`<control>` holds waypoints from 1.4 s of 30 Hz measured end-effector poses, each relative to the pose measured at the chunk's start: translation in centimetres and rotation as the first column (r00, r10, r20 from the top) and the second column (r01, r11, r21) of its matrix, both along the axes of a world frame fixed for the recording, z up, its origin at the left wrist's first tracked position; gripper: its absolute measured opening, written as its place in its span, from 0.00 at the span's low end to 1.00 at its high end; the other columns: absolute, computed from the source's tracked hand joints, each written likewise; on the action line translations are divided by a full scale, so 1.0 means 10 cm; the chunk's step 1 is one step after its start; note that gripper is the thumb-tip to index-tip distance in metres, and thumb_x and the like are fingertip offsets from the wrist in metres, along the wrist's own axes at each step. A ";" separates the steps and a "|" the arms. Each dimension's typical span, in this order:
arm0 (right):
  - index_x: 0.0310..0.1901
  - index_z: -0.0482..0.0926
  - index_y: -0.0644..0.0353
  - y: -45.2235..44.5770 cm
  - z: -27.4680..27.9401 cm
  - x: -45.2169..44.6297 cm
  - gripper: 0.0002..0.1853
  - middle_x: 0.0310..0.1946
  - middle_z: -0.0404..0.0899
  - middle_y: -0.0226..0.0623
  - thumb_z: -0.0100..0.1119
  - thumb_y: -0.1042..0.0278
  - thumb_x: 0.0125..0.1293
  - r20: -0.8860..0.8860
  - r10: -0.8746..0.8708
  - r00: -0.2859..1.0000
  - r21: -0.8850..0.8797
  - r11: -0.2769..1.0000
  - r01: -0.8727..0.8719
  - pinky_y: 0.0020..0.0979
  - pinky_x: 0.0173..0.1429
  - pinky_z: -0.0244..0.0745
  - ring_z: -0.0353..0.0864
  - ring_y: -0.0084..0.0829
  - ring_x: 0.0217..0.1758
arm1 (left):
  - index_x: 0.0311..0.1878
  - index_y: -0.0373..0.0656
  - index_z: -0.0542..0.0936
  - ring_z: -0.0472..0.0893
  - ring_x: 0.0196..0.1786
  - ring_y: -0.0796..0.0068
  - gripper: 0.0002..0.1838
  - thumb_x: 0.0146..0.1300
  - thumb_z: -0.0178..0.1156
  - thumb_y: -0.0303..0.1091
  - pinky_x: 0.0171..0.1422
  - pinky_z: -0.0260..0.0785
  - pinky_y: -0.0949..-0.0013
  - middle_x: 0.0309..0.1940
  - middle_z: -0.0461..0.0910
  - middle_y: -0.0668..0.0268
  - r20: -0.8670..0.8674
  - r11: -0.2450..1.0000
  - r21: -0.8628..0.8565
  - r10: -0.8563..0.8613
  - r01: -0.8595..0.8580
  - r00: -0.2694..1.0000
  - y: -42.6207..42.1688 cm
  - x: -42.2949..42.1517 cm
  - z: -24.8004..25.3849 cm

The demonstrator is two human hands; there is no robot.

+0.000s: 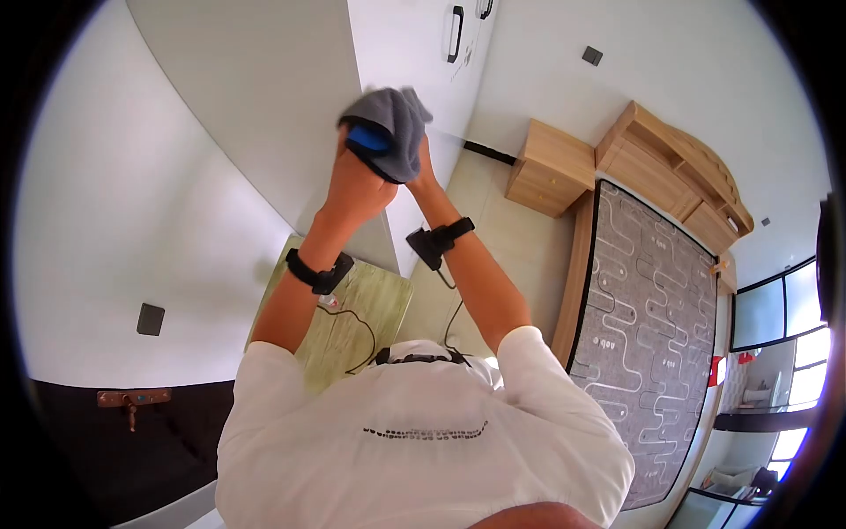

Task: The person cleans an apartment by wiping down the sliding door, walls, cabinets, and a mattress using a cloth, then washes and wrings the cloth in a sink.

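Inside the curled left hand, gripping a bunched grey cloth, with the right hand beside it, too hidden to tell how far closed. Seemingly handling cloth near the cupboard past both hands; calls for a steady hold next.

Bright pic w/ glare at R window, edges warped.
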State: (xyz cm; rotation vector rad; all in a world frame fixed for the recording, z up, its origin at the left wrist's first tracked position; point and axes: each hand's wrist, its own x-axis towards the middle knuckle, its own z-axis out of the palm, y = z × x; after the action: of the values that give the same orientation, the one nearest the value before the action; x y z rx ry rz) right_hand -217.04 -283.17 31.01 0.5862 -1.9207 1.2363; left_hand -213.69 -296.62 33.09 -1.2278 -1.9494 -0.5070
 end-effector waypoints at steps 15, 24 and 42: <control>0.69 0.62 0.61 0.20 -0.23 -0.21 0.47 0.67 0.65 0.46 0.73 0.49 0.50 -0.043 0.287 0.957 0.016 0.958 -0.286 0.44 0.72 0.59 0.65 0.45 0.70 | 0.63 0.46 0.73 0.68 0.65 0.48 0.24 0.63 0.58 0.38 0.74 0.46 0.44 0.61 0.74 0.53 0.151 0.899 0.310 0.274 -0.309 0.950 0.38 -0.07 -0.20; 0.63 0.69 0.62 0.20 -1.56 0.26 0.32 0.61 0.72 0.56 0.66 0.68 0.56 0.440 0.154 0.885 -0.223 0.973 -0.059 0.41 0.64 0.70 0.75 0.54 0.61 | 0.65 0.39 0.68 0.70 0.64 0.53 0.23 0.68 0.51 0.32 0.71 0.58 0.56 0.58 0.74 0.53 0.577 0.856 0.433 -0.023 -0.282 0.816 0.59 0.21 -1.50; 0.60 0.67 0.59 -0.02 -0.54 0.52 0.32 0.54 0.70 0.52 0.65 0.78 0.51 0.120 -0.140 0.983 0.025 0.990 0.138 0.45 0.56 0.76 0.76 0.59 0.53 | 0.60 0.39 0.72 0.71 0.59 0.75 0.18 0.72 0.51 0.36 0.68 0.60 0.70 0.57 0.74 0.67 0.825 0.865 0.459 -0.330 -0.202 0.458 -0.31 -0.21 -0.37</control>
State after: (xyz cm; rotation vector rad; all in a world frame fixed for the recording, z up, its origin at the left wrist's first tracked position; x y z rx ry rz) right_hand -211.82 -283.35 25.66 0.3860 -2.0377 1.1910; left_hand -215.80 -299.76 29.40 -0.6817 -2.3134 -1.9196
